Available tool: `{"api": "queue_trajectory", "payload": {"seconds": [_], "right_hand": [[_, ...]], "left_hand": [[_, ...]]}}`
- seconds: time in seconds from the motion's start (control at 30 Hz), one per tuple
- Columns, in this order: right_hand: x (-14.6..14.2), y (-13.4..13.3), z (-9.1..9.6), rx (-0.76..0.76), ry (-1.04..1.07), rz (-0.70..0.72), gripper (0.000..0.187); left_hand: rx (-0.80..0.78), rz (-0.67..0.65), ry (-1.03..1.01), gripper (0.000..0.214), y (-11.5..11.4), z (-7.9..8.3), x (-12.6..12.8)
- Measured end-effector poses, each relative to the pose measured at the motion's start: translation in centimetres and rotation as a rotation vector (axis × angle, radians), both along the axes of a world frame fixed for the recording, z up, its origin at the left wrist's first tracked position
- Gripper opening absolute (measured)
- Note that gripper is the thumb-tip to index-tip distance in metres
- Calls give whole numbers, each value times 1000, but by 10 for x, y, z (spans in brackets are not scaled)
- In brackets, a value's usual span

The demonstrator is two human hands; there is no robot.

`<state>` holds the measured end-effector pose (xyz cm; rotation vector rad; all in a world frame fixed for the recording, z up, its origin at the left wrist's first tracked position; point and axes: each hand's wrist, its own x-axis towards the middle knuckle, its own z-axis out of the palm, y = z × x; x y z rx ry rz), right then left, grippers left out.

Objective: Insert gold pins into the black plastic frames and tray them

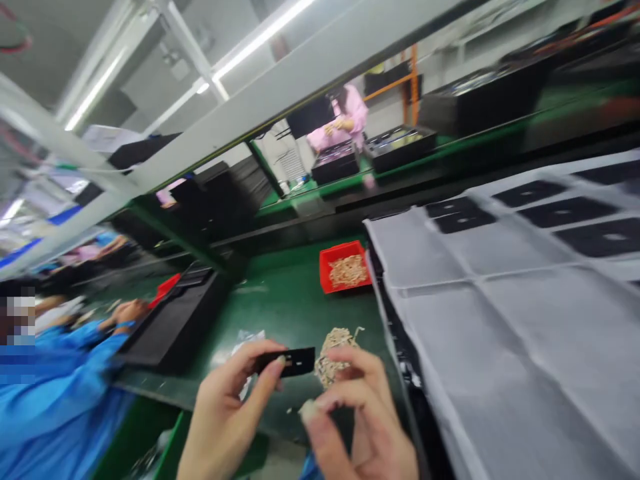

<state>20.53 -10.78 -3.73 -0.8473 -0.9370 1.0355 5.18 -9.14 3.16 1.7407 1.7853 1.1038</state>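
My left hand (225, 407) pinches a small black rectangular piece (286, 362) with a pale slot in its middle, between thumb and fingers. Just beyond that piece, a loose heap of small tan parts (334, 357) lies on the green work mat (280, 300). My right hand (357, 423) is close to the heap, its fingers curled together in a pinch. Anything tiny between those fingertips is hidden. A crumpled clear plastic bag (249, 347) lies partly behind my left hand.
A red bin (326, 267) holds more tan parts. A grey padded sheet (500, 347) carrying several black pieces (565, 212) fills the right side. On the left, a co-worker's blue-sleeved hand (127, 312) reaches a black tray (175, 327). A pink-clad person works beyond the overhead shelf.
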Motion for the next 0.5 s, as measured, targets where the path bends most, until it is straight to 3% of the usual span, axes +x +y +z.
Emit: {"api": "queue_trajectory", "payload": {"seconds": [0.1,0.17,0.37,0.5], "right_hand": [[-1,15,-14,-112,57,107,14],[2,25,-22,-81,25,231,13],[7,42,-27,-67,23,312,15],[4,42,-29,-68,51,359,9]], "left_hand": [[-98,71,-97,14,-26,-15,2],[-144,90,-148,16,-32,-19,9],[-147,150,-123,18,-28,-19,25],[-99,214,-224,14,-21,-19,40]]}}
